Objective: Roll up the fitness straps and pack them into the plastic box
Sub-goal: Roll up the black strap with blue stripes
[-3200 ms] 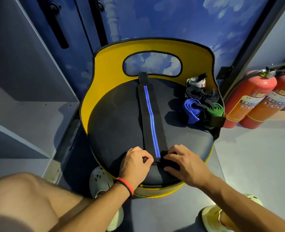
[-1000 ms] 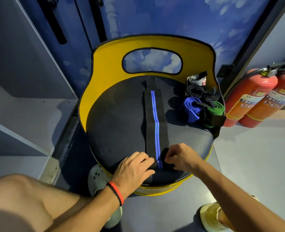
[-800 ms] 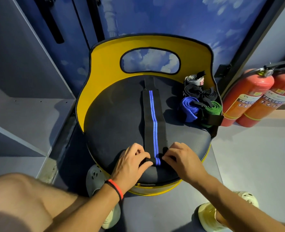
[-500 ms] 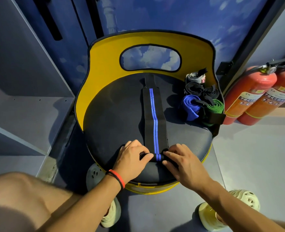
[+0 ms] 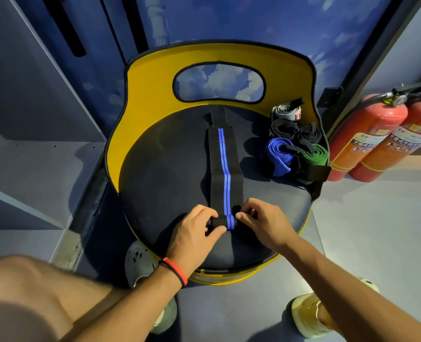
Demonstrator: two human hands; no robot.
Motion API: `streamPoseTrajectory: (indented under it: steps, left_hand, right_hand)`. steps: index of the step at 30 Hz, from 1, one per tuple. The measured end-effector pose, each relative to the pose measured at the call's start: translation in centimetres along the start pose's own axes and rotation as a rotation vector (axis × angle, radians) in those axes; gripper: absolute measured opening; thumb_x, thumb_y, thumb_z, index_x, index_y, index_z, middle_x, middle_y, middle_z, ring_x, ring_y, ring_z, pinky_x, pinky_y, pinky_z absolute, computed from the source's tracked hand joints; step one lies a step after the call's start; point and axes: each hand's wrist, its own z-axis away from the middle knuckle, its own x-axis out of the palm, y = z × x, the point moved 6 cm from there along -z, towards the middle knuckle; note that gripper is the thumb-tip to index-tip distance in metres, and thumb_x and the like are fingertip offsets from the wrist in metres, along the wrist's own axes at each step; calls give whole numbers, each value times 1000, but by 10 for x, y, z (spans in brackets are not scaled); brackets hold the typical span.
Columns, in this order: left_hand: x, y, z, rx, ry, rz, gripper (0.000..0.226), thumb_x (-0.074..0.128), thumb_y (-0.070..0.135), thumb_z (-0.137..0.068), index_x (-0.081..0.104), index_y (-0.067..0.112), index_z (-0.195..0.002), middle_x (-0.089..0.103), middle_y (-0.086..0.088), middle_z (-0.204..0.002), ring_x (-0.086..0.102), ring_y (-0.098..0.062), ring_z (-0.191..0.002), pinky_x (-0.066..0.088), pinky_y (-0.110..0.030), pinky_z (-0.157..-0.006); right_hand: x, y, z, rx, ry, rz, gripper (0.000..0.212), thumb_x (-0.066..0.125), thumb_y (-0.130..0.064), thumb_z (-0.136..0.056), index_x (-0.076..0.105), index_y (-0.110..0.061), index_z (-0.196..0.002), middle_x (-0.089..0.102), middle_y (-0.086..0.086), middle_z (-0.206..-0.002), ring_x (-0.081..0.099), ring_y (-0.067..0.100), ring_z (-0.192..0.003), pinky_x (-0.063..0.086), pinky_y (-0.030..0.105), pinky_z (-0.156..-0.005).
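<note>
A: Black strap [image 5: 225, 174] with blue stripe, flat down the middle of the seat [image 5: 165, 174], near end wound into a small roll [image 5: 225, 222] by the front edge.

B: Looks soft, light, springy; likely to unwind if released. Pinched at both ends by left hand [image 5: 194, 233] and right hand [image 5: 263, 223], fingers curled.

A: Best gripped right there, snug. Finished rolls [image 5: 296, 141] bunched at the right rear edge. No plastic box in sight.

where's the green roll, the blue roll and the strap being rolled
green roll [image 5: 315, 154], head view, on its coiled top
blue roll [image 5: 277, 157], head view, on its side
strap [image 5: 225, 174], head view, on the flat part's blue stripe
</note>
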Motion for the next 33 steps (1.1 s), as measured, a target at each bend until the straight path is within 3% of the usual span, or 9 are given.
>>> streamPoseTrajectory:
  steps: [2,4,10,15,18,21,25,29,33]
  left_hand:
    - [4,1,2,31,-37,-59,35,82,38,-80,61,24,-104,52,13,-105,54,-6,-87,50,-19,-76]
    - [2,3,0,22,-20,-75,33,83,34,-80,63,22,-102,52,11,-103,53,-7,-85,51,-22,-76]
    - [-3,-2,-8,-103,-48,48,28,85,29,-79,70,19,-101,61,10,-105,62,-10,-85,58,-31,-79]
    - [-6,-10,-9,-256,-33,145,33,89,29,-74,76,21,-103,67,7,-106,67,-9,-83,60,-27,-79]
    - [-11,-10,-16,-282,-56,95,35,88,31,-75,77,20,-106,68,7,-103,64,-7,-84,50,-11,-72]
    - [-14,-8,-21,-298,-74,84,35,86,33,-78,78,20,-109,69,5,-102,62,-6,-85,42,-4,-68]
    - [-16,-7,-18,-353,-73,107,38,84,34,-81,75,21,-116,73,3,-107,65,-7,-89,50,-14,-76]
    - [-15,-6,-11,-383,-94,131,23,82,34,-82,73,23,-100,72,9,-84,66,-4,-74,48,-15,-62]
    - [-14,-6,-6,-388,-99,148,19,79,39,-84,72,23,-90,71,6,-71,69,-10,-69,53,-23,-61]
  right_hand:
    - [-1,2,-4,34,12,-5,24,68,-45,-94,57,-24,-91,60,-10,-76,55,19,-71,49,39,-66]
    - [-2,0,-5,21,41,30,26,69,-46,-93,55,-25,-87,59,-8,-77,55,21,-72,48,39,-64]
    - [-4,-22,7,-308,161,209,10,71,-27,-95,71,-17,-93,57,-1,-90,56,22,-80,48,31,-63]
    - [-5,-22,22,-347,147,222,21,71,-31,-94,74,-17,-110,65,1,-101,63,22,-87,57,33,-74]
    - [-2,-14,28,-340,66,275,43,81,-30,-86,69,-17,-124,66,0,-111,63,22,-96,57,33,-82]
    - [-3,-9,22,-297,97,225,40,81,-27,-86,71,-20,-124,66,-2,-110,61,22,-96,55,34,-83]
    - [-3,-4,15,-241,-13,160,37,74,-32,-92,71,-21,-127,61,-3,-110,56,18,-101,48,29,-90]
    - [-5,-5,15,-148,-141,107,34,66,-33,-98,67,-25,-131,58,-3,-103,54,14,-97,49,32,-88]
    - [-10,-3,24,-11,-80,-121,17,73,-33,-92,59,-31,-101,64,-6,-89,58,15,-80,50,25,-70]
